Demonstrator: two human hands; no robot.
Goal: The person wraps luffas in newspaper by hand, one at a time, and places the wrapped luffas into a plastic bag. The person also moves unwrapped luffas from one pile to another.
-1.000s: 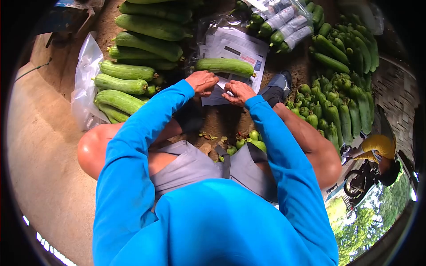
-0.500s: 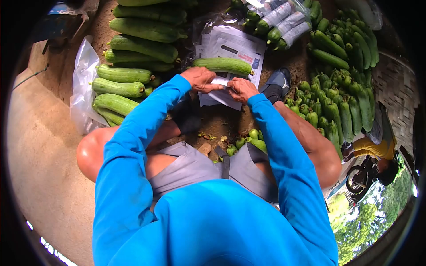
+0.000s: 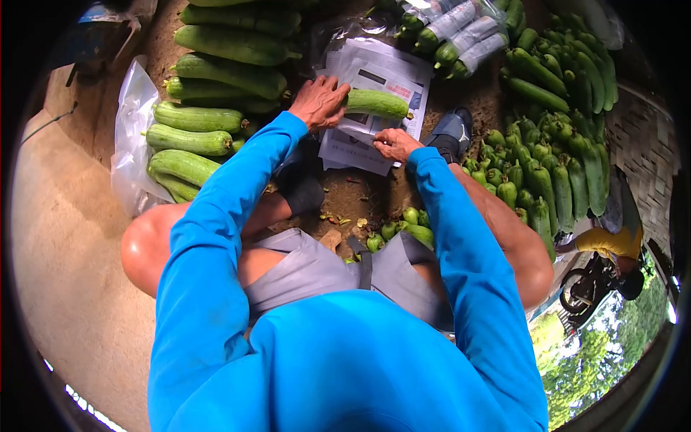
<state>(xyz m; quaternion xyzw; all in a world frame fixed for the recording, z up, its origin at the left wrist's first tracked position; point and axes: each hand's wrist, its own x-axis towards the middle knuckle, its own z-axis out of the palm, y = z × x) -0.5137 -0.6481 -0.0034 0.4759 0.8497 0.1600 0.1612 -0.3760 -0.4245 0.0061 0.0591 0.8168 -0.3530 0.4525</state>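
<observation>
A green sponge gourd (image 3: 379,105) lies crosswise on a stack of printed paper sheets (image 3: 351,159). My left hand (image 3: 320,104) is wrapped over the gourd's left end, which it hides. Near the front edge of the top sheet is my right hand (image 3: 396,145), its thumb and fingers pinching the paper below the gourd. The lifted sheet edge (image 3: 360,132) runs between both hands.
Unwrapped gourds (image 3: 234,45) line the left side, beside a clear plastic bag (image 3: 137,137). Paper-wrapped gourds (image 3: 468,43) lie at the top. Many more gourds (image 3: 536,173) are piled right. A person in yellow (image 3: 608,239) is at far right.
My left hand has moved up and left from the paper edge onto the gourd's left end. My right hand has shifted slightly right and down, still at the sheet's edge.
</observation>
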